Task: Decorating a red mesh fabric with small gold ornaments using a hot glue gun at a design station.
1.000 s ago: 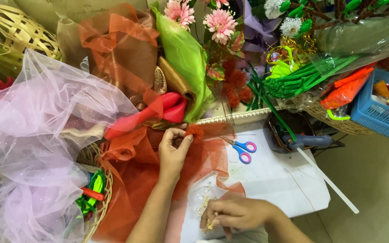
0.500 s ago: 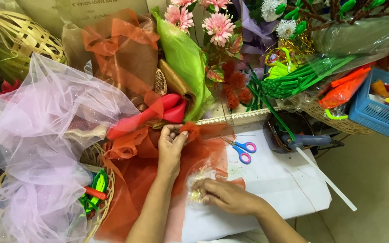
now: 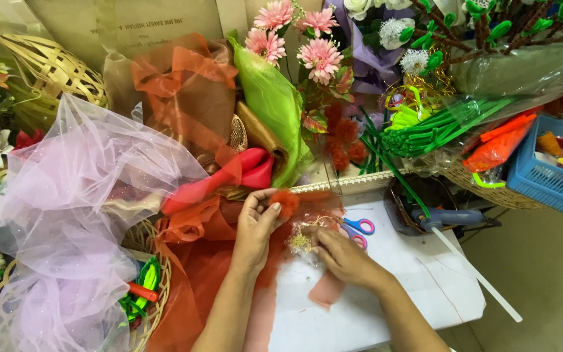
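My left hand (image 3: 255,225) pinches a small fuzzy orange-red pompom flower (image 3: 288,202) over a sheet of orange-red mesh fabric (image 3: 193,274). Close beside it, my right hand (image 3: 340,255) holds a little bunch of gold, glittery material (image 3: 300,241) against the mesh, on the white work board (image 3: 418,287). Both hands nearly touch each other. Scissors with blue and pink handles (image 3: 358,227) lie just beyond my right hand, partly hidden by it.
Lilac tulle (image 3: 66,215) fills the left. Behind lie orange and green fabric rolls (image 3: 275,104), pink artificial flowers (image 3: 320,55) and green stems (image 3: 438,127). A glue gun (image 3: 454,218), a white strip (image 3: 480,277) and a blue basket (image 3: 545,173) sit right. A wicker basket (image 3: 148,293) is lower left.
My right hand rose from the near edge of the board to meet my left hand, carrying the gold bunch. My left hand shifted slightly right, pompom now showing in its fingers.
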